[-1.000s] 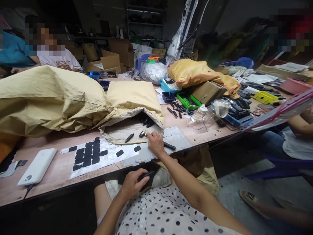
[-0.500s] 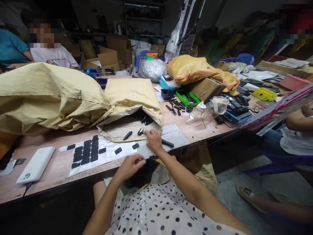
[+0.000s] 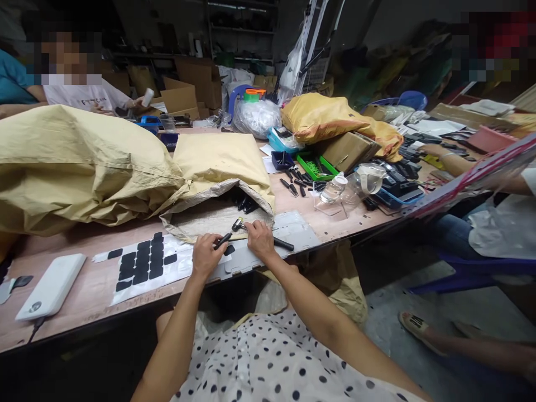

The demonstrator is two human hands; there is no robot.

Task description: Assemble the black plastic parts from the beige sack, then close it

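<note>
A white box-like device (image 3: 51, 286) with a cable (image 3: 35, 330) lies on the table (image 3: 293, 202) at left. A clear bottle (image 3: 334, 190) stands near a green tray (image 3: 321, 177). Behind, there are cardboard boxes (image 3: 180, 100) and, in poor light, what seems a shelf (image 3: 243, 28).

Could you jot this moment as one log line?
left hand: holding black part | right hand: holding hammer | beyond both hands: open sack

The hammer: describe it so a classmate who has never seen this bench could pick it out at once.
Find the cream sack on the table whose open mouth faces the camera. At that mouth's near edge, the right hand holds the hammer. Unlike the short black piece in the left hand, it has a shiny metal head and a long black handle extending past the right hand.
</note>
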